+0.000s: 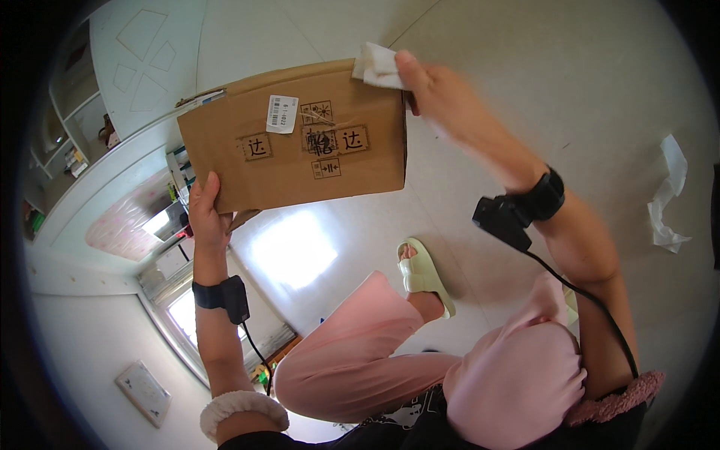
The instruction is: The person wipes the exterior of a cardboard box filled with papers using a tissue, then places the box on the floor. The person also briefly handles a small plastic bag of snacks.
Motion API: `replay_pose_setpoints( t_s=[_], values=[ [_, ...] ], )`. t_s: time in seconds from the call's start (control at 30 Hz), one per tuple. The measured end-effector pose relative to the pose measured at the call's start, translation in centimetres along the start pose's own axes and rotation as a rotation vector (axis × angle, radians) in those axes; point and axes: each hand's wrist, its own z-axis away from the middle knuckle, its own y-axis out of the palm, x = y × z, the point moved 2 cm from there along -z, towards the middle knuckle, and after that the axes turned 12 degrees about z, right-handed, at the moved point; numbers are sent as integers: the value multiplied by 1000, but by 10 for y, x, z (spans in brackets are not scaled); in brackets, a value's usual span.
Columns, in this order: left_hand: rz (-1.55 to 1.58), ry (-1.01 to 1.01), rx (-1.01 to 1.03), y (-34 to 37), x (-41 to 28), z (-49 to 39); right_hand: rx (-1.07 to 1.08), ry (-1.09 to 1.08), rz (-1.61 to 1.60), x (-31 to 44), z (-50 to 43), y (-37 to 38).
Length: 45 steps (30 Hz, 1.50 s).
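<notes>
A brown cardboard box is held up above the floor, its broad printed side towards me. My left hand grips its lower left corner, thumb on the printed face. A folded white tissue or cloth lies against the upper right corner, pinched in my right hand. On the box are a white label with writing and a barcode, clear tape and black printed marks. Flap edges show at the upper left and under the lower left corner. The far side of the box is hidden.
Pale tiles make up the floor. A torn white paper strip lies on it at the right. White shelving with small items stands at the left. My slippered foot is below the box. Cables run from both wristbands.
</notes>
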Motion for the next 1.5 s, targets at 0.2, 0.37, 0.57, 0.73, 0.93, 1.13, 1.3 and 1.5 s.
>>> replay_pose_setpoints(
  t_s=[0.2, 0.37, 0.57, 0.73, 0.93, 1.13, 1.3, 1.5],
  values=[
    [9, 13, 2, -1, -3, 3, -317, -337, 160, -14, 17, 32],
    [15, 35, 44, 5, -5, -2, -278, -340, 225, -34, 62, 60],
    [11, 53, 24, 1, -3, -14, -268, -529, 410, -65, 68, 61],
    [-54, 74, 7, -2, -6, -16, -81, -554, -51, -71, 54, 45],
    [-39, 75, -38, -9, -6, -11, 22, -581, -542, -49, 53, 52],
    [42, 38, -25, -16, -2, -23, -42, -387, -825, -49, -47, 55],
    [46, 29, 61, -7, 6, -32, 313, -6, -1384, -102, -78, 98],
    [41, 34, 3, -4, 1, -30, 373, 9, -1562, -86, -45, 88]
  ],
)
